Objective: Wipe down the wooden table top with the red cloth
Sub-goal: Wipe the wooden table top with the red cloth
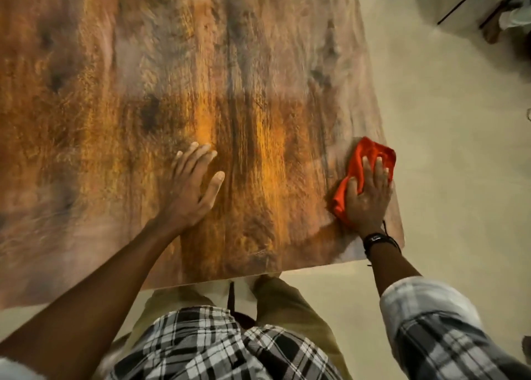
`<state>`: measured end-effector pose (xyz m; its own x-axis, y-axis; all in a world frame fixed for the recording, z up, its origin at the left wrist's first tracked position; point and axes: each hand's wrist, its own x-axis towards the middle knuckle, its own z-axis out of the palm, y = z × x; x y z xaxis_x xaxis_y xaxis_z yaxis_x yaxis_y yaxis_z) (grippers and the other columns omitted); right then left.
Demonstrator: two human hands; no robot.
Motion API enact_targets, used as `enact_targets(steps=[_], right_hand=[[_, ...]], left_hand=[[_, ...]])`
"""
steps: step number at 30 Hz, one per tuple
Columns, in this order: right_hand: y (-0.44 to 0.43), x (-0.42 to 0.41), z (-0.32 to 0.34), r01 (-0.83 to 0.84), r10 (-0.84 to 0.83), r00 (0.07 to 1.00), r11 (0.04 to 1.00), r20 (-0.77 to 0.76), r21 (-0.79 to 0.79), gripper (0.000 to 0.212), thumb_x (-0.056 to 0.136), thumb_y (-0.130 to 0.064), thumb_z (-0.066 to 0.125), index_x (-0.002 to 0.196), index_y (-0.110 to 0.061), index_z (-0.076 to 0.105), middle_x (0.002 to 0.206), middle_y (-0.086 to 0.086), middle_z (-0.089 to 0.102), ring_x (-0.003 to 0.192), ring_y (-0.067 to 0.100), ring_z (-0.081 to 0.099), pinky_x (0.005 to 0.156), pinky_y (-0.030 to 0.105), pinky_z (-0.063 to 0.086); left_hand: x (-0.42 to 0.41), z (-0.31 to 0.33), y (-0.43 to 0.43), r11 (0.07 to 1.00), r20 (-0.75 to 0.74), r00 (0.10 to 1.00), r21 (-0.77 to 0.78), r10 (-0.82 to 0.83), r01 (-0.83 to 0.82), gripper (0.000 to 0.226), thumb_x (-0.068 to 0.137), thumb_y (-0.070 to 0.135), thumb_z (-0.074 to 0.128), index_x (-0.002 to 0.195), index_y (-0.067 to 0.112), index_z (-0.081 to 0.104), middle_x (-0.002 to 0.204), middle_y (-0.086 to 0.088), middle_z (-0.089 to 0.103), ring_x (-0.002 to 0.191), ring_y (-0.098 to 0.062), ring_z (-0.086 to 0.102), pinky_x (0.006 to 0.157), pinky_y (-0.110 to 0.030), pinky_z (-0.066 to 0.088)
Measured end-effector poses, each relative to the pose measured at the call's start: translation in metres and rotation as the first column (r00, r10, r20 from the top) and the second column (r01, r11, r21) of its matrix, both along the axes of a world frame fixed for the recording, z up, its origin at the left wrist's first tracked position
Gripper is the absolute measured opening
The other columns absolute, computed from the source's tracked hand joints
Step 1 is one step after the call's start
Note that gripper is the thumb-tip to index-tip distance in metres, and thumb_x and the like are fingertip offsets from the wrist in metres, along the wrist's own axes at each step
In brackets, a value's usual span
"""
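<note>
Now the right hand [367, 195] presses flat on the red cloth [359, 161]; left hand [191, 187] spread on the wooden table top [115, 92].

Crumpled red cloth [360, 175] lies near the wooden table top's [143, 92] right edge.

Head-worn; steeply down onto table [115, 92]

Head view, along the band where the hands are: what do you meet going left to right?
Bare wooden table top → left hand flat on the wood → red cloth with the right hand pressing on it (these two overlap, so they count as one stop) → table's right edge → pale floor.
</note>
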<state>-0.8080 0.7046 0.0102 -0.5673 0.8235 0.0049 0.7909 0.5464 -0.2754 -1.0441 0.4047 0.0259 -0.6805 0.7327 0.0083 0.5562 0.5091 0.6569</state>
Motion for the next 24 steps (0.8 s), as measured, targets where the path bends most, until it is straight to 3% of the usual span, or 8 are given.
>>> enact_targets(steps=[4,7,8,10,12,15,18,24], right_hand=[[-0.028,-0.002,0.004,0.010,-0.010,1.000,1.000,0.000,0.017,0.066,0.096,-0.045,0.036,0.156,-0.019,0.031,0.165,0.012,0.022,0.152,0.036,0.019,0.116,0.064,0.020],[-0.125,-0.011,0.008,-0.243,0.242,0.970,0.969,-0.009,-0.038,0.072,0.096,-0.051,0.038,0.159,-0.023,0.020,0.168,0.008,0.006,0.155,0.034,0.002,0.120,0.064,0.007],[-0.166,-0.018,0.011,-0.390,0.390,0.921,0.914,-0.019,-0.109,0.072,0.096,-0.053,0.036,0.160,-0.024,0.017,0.168,0.008,0.001,0.154,0.035,-0.004,0.121,0.063,0.001],[-0.238,-0.026,0.018,-0.687,0.707,0.707,0.680,-0.018,-0.254,0.067,0.099,-0.053,0.025,0.160,-0.027,0.015,0.169,0.007,-0.002,0.154,0.035,-0.011,0.120,0.062,-0.003],[-0.265,-0.033,0.016,-0.793,0.814,0.580,0.562,-0.009,-0.235,0.063,0.098,-0.047,0.022,0.157,-0.027,0.026,0.167,0.006,0.014,0.155,0.033,-0.001,0.121,0.059,0.006],[-0.232,-0.022,0.008,-0.777,0.780,0.623,0.608,-0.060,-0.160,0.058,0.102,-0.046,0.035,0.156,-0.031,0.027,0.167,-0.001,0.016,0.156,0.027,0.002,0.123,0.055,0.006],[-0.163,0.026,0.009,-0.657,0.658,0.751,0.739,-0.048,-0.152,0.063,0.100,-0.050,0.036,0.159,-0.034,0.019,0.169,-0.005,0.006,0.156,0.022,-0.001,0.124,0.052,0.000],[-0.021,0.123,0.000,-0.312,0.312,0.950,0.949,-0.007,-0.055,0.061,0.101,-0.046,0.031,0.155,-0.018,0.034,0.165,0.007,0.023,0.154,0.030,0.014,0.119,0.061,0.018]], left_hand=[[0.026,0.007,0.007,0.996,-0.044,0.995,-0.009,0.088,-0.089,0.061,0.102,0.050,0.028,0.145,0.009,0.046,0.158,-0.008,0.038,0.152,-0.022,0.020,0.125,-0.046,0.007],[0.050,0.022,0.013,0.973,-0.078,0.970,0.001,0.230,-0.231,0.060,0.103,0.047,0.029,0.143,0.007,0.048,0.156,-0.010,0.040,0.151,-0.024,0.022,0.125,-0.048,0.010],[0.057,0.027,0.014,0.962,-0.084,0.959,0.004,0.272,-0.272,0.060,0.102,0.047,0.029,0.143,0.007,0.048,0.156,-0.010,0.040,0.151,-0.024,0.023,0.124,-0.048,0.010],[0.073,0.036,0.015,0.949,-0.084,0.946,0.005,0.314,-0.315,0.060,0.102,0.047,0.030,0.144,0.007,0.048,0.156,-0.008,0.040,0.151,-0.021,0.022,0.124,-0.049,0.012],[0.084,0.041,0.016,0.947,-0.096,0.943,0.010,0.320,-0.320,0.058,0.103,0.045,0.031,0.144,0.008,0.047,0.156,-0.008,0.040,0.151,-0.021,0.024,0.124,-0.050,0.014],[0.095,0.038,0.022,0.944,-0.112,0.939,-0.011,0.326,-0.329,0.056,0.103,0.044,0.031,0.144,0.009,0.046,0.156,-0.009,0.041,0.150,-0.022,0.025,0.123,-0.050,0.016],[0.105,0.025,0.040,0.952,-0.062,0.952,-0.042,0.301,-0.303,0.057,0.103,0.046,0.030,0.144,0.010,0.047,0.156,-0.008,0.040,0.151,-0.022,0.024,0.123,-0.052,0.015],[0.117,0.004,0.094,0.987,-0.045,0.990,-0.092,0.131,-0.135,0.059,0.103,0.051,0.027,0.146,0.013,0.045,0.157,-0.005,0.039,0.151,-0.021,0.022,0.123,-0.051,0.014]])
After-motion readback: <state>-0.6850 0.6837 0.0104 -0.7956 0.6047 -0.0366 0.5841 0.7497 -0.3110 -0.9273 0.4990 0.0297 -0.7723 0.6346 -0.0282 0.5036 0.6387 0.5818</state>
